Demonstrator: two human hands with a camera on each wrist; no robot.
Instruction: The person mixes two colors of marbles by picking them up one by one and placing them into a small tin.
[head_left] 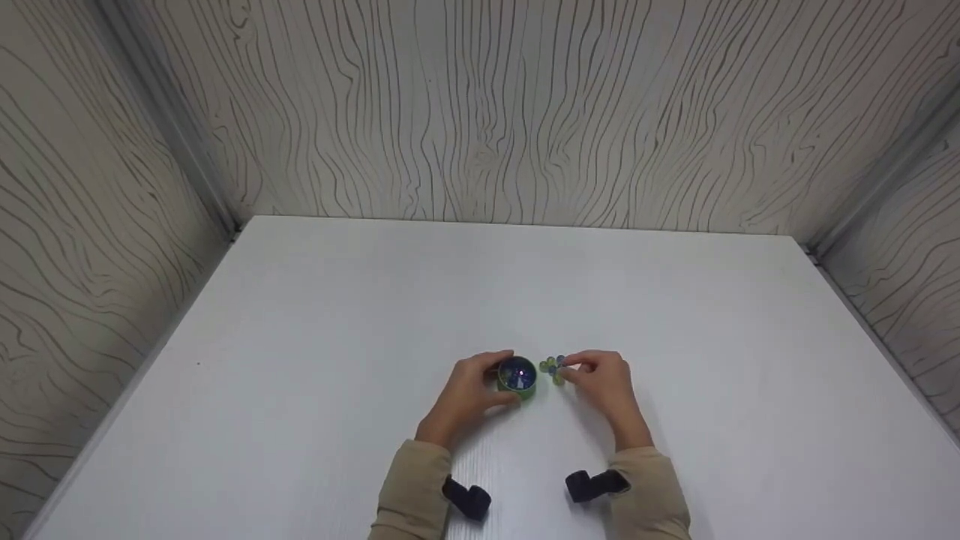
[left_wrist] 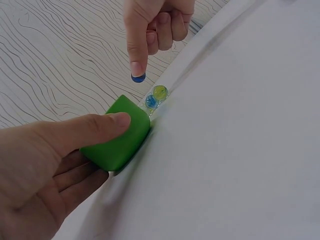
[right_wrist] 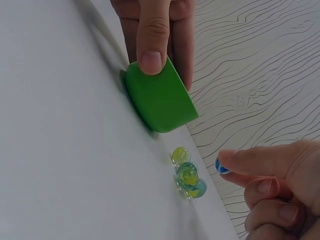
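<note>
A small green cup (right_wrist: 160, 100) stands on the white table, its inside dark blue and glossy in the head view. My left hand (head_left: 463, 388) grips it from the left, thumb on the near side and fingers round the far side. Between thumb and index finger my right hand (head_left: 606, 381) pinches a blue marble (right_wrist: 221, 166), held above the tabletop just right of the cup; its other fingers are curled in. Close below that hand lies a cluster of several clear glass marbles (right_wrist: 188, 176) with yellow and blue swirls, beside the cup.
The white table (head_left: 300, 337) stretches out around both hands. Panels with a wood-grain pattern (head_left: 480, 112) rise behind it and at both sides. Black wrist mounts (head_left: 469, 501) stick out from the beige sleeves (head_left: 649, 487).
</note>
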